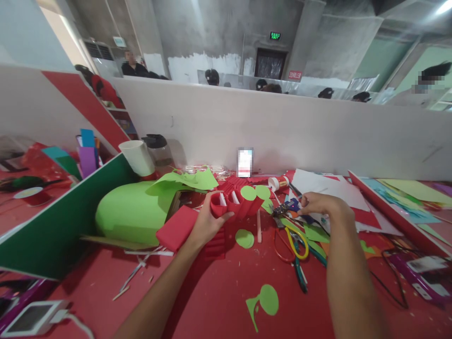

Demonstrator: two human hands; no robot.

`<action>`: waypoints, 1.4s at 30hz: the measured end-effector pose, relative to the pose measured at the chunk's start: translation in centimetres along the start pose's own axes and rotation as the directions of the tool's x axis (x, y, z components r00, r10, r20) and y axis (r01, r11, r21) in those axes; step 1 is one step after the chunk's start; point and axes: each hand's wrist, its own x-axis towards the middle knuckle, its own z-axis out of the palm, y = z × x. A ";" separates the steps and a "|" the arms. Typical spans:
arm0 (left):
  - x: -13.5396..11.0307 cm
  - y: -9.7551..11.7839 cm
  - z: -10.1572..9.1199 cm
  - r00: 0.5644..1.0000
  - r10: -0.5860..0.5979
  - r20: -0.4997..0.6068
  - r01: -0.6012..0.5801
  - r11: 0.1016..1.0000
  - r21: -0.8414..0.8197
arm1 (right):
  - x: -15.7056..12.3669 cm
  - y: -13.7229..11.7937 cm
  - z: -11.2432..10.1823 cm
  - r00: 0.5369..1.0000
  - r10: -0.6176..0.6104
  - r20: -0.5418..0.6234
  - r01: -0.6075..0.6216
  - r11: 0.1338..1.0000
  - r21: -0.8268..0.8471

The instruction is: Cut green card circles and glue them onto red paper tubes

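Note:
My left hand (pixel 208 221) is closed round the left end of a red paper craft piece (pixel 237 203) made of rolled tubes, with two green paper discs (pixel 254 192) stuck on its right part. My right hand (pixel 319 205) reaches over to a small dark tool with a blue part (pixel 286 207) lying on the red table (pixel 212 301); its fingers are pinched on the tool's right end. Scissors with yellow and red handles (pixel 293 240) lie just below that hand. A loose green disc (pixel 244 238) lies under the craft piece.
A big green foam shape (pixel 130 212) and a red folded sheet (pixel 176 228) lie left of my hand. A green board (pixel 60 221) walls the left side. A white cup (pixel 137 157), a glue stick (pixel 278 183), paper sheets (pixel 328 188) and green offcuts (pixel 263 301) are around. People sit beyond the white partition (pixel 282 127).

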 end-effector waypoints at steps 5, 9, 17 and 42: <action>0.0 0.2 0.1 1.000 -0.014 0.011 0.014 1.000 0.000 | -1.8 -3.7 -0.9 0.978 -0.195 0.078 0.191 0.980 0.056; 0.0 0.3 0.1 1.000 -0.026 -0.001 0.026 1.000 -0.006 | -3.3 -9.5 1.1 0.819 -0.472 0.326 0.477 0.876 0.067; 0.0 0.6 0.2 1.000 0.014 0.001 -0.014 1.000 0.023 | -5.3 -16.7 7.2 0.883 -0.419 0.211 0.466 0.838 -0.283; 0.1 0.3 -0.1 0.999 0.048 0.022 -0.048 0.998 0.038 | -4.5 -16.5 8.1 0.819 -0.558 0.135 0.565 0.741 -0.362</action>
